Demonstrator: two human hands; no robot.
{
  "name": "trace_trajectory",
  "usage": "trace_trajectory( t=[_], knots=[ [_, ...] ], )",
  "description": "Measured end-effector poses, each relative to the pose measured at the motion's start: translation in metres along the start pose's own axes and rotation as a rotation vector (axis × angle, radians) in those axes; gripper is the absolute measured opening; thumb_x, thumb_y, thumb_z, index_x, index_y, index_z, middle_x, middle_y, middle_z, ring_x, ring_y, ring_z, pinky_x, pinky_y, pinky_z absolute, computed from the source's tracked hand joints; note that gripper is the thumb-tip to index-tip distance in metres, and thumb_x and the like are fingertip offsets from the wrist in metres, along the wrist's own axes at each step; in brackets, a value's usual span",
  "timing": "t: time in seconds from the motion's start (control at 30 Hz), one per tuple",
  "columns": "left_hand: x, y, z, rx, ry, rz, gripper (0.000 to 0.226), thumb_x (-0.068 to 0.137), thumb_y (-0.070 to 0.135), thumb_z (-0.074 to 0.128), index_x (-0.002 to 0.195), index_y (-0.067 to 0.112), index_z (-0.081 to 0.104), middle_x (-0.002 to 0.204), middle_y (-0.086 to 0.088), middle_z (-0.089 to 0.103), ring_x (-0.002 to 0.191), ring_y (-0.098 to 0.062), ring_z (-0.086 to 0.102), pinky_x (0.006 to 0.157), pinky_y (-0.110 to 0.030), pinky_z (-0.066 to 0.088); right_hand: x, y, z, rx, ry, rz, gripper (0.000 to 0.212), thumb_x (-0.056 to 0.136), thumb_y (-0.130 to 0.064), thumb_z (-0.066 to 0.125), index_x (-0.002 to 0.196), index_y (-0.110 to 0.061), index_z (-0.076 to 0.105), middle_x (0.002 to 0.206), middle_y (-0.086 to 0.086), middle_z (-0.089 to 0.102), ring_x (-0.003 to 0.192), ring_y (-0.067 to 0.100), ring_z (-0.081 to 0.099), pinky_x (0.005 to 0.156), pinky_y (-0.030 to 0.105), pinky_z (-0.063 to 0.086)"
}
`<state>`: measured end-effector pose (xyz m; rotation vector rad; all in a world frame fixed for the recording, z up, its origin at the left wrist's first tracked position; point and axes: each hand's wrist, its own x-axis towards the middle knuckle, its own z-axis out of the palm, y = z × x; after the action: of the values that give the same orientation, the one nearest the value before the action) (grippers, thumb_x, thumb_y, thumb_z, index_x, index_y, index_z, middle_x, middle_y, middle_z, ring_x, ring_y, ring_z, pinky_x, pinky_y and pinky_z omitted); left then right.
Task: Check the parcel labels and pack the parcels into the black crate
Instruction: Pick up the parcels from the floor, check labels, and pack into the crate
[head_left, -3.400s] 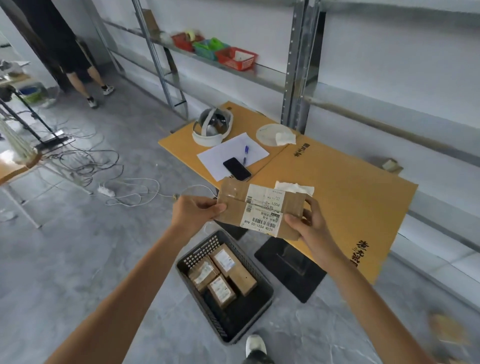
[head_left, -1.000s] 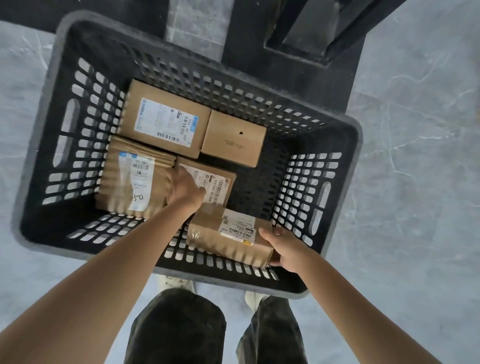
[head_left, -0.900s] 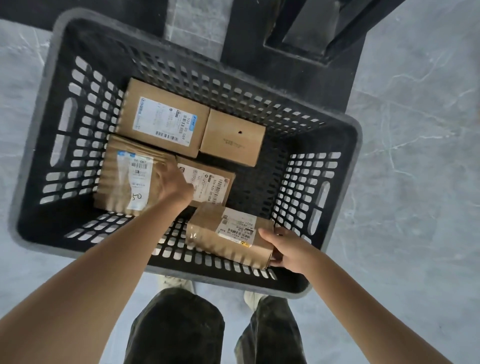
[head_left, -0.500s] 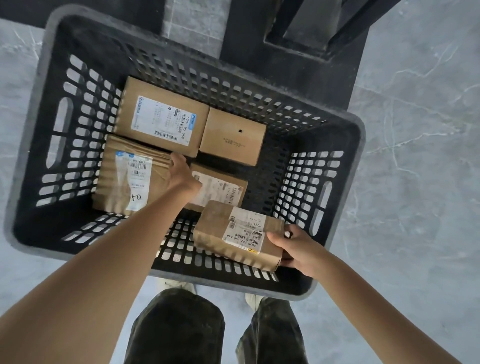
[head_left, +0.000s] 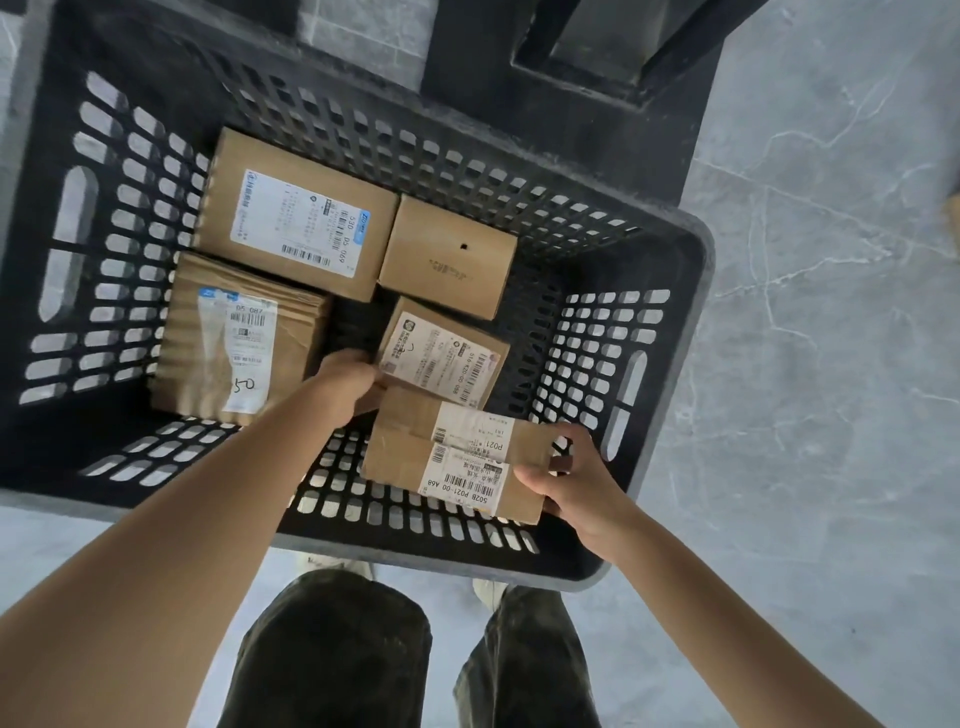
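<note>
The person leans over the black crate (head_left: 363, 104), which stands on the grey marbled floor (head_left: 831, 364) in front of a dark table base (head_left: 571, 78). The right hand (head_left: 571, 480) grasps the right end of the P021 parcel (head_left: 410, 452) — thumb laid on its top face, fingers wrapped round the far edge. It holds the parcel inside the crate by the near wall, tilted, with its 2 white barcode labels facing up. The parcel's far long edge meets the small labelled parcel (head_left: 441, 353); whether it touches it or only overlaps it in view cannot be told.

The left hand (head_left: 345, 379) is down in the crate at the near left corner of the small labelled parcel, back to the camera, fingers curled under and hidden. Whether it grips that parcel or only presses on it cannot be told.

4 parcels lie on the crate bottom:
- The large parcel (head_left: 296, 218) with a blue-edged label lies at the far left.
- The plain box (head_left: 449, 257) touches the large parcel's right side.
- The corrugated parcel (head_left: 234, 338) sits by the left wall, with "50" handwritten on its label.
- The small labelled parcel lies just in front of the plain box, a strip of bare crate bottom between it and the corrugated parcel.

The person's dark trousers (head_left: 332, 649) show below the near rim.
</note>
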<state>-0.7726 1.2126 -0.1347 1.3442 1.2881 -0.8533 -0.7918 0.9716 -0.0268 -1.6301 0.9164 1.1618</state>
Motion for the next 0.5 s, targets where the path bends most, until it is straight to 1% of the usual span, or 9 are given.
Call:
trace_trajectory(
  t=[0.07, 0.1, 0.17, 0.2, 0.27, 0.33, 0.37, 0.43, 0.5],
  knots=[
    [-0.002, 0.002, -0.001, 0.312, -0.026, 0.126, 0.037, 0.089, 0.012, 0.058, 0.125, 0.017, 0.05, 0.122, -0.014, 0.058, 0.097, -0.028, 0.061, 0.083, -0.041, 0.054, 0.002, 0.001, 0.004, 0.019, 0.02, -0.02, 0.053, 0.08, 0.002, 0.069, 0.117, -0.025, 0.043, 0.101, 0.006, 0.058, 0.091, 0.019, 0.06, 0.07, 0.032, 0.052],
    [-0.003, 0.004, -0.002, 0.469, -0.02, 0.205, 0.05, 0.089, 0.014, 0.059, 0.135, 0.019, 0.042, 0.129, -0.013, 0.054, 0.109, -0.031, 0.057, 0.09, -0.043, 0.051, 0.003, 0.001, 0.005, 0.042, 0.025, -0.026, 0.054, 0.079, 0.004, 0.069, 0.116, -0.025, 0.043, 0.102, 0.006, 0.058, 0.092, 0.02, 0.06, 0.069, 0.031, 0.051],
    [-0.006, 0.009, -0.002, 0.624, -0.034, 0.361, 0.068, 0.087, 0.013, 0.061, 0.145, 0.021, 0.025, 0.139, -0.014, 0.045, 0.125, -0.034, 0.046, 0.1, -0.046, 0.041, 0.003, 0.003, 0.006, 0.091, 0.035, -0.037, 0.055, 0.079, 0.007, 0.067, 0.115, -0.026, 0.043, 0.104, 0.005, 0.058, 0.094, 0.02, 0.06, 0.068, 0.03, 0.051],
    [-0.007, 0.012, -0.001, 0.673, -0.052, 0.432, 0.075, 0.087, 0.011, 0.061, 0.147, 0.022, 0.018, 0.141, -0.014, 0.043, 0.126, -0.034, 0.045, 0.099, -0.045, 0.041, 0.003, 0.003, 0.005, 0.114, 0.034, -0.041, 0.055, 0.079, 0.008, 0.067, 0.114, -0.026, 0.043, 0.105, 0.004, 0.058, 0.096, 0.02, 0.06, 0.069, 0.032, 0.052],
    [-0.011, 0.017, -0.001, 0.847, -0.045, 0.55, 0.083, 0.086, 0.012, 0.06, 0.148, 0.029, 0.008, 0.137, -0.013, 0.043, 0.117, -0.032, 0.052, 0.086, -0.042, 0.047, 0.003, 0.002, 0.003, 0.186, 0.007, -0.035, 0.053, 0.08, 0.01, 0.065, 0.11, -0.029, 0.045, 0.106, 0.004, 0.059, 0.096, 0.02, 0.06, 0.071, 0.035, 0.053],
    [-0.017, 0.019, -0.002, 1.084, 0.092, 0.648, 0.082, 0.084, 0.023, 0.063, 0.145, 0.032, 0.009, 0.132, -0.013, 0.043, 0.107, -0.032, 0.056, 0.074, -0.039, 0.05, 0.003, 0.0, 0.001, 0.32, -0.047, -0.017, 0.052, 0.081, 0.012, 0.061, 0.111, -0.028, 0.046, 0.109, 0.007, 0.059, 0.097, 0.022, 0.06, 0.069, 0.039, 0.054],
    [-0.021, 0.018, -0.002, 1.18, 0.179, 0.713, 0.082, 0.08, 0.029, 0.066, 0.143, 0.029, 0.013, 0.134, -0.014, 0.04, 0.11, -0.033, 0.053, 0.076, -0.041, 0.051, 0.004, 0.0, 0.0, 0.389, -0.073, -0.014, 0.053, 0.082, 0.014, 0.059, 0.113, -0.027, 0.046, 0.111, 0.009, 0.058, 0.098, 0.024, 0.06, 0.068, 0.04, 0.054],
    [-0.024, 0.015, -0.005, 1.333, 0.262, 0.878, 0.088, 0.073, 0.033, 0.071, 0.142, 0.021, 0.018, 0.142, -0.016, 0.03, 0.125, -0.033, 0.04, 0.091, -0.043, 0.046, 0.006, -0.001, -0.002, 0.479, -0.103, -0.018, 0.055, 0.082, 0.017, 0.056, 0.116, -0.025, 0.047, 0.113, 0.012, 0.058, 0.1, 0.025, 0.06, 0.07, 0.042, 0.054],
    [-0.023, 0.01, -0.009, 1.426, 0.223, 1.023, 0.09, 0.073, 0.025, 0.07, 0.145, 0.016, 0.016, 0.151, -0.016, 0.016, 0.139, -0.031, 0.021, 0.105, -0.042, 0.035, 0.01, -0.001, -0.002, 0.526, -0.098, -0.022, 0.057, 0.081, 0.02, 0.053, 0.118, -0.024, 0.049, 0.116, 0.012, 0.059, 0.104, 0.025, 0.059, 0.076, 0.043, 0.053]
  ],
)
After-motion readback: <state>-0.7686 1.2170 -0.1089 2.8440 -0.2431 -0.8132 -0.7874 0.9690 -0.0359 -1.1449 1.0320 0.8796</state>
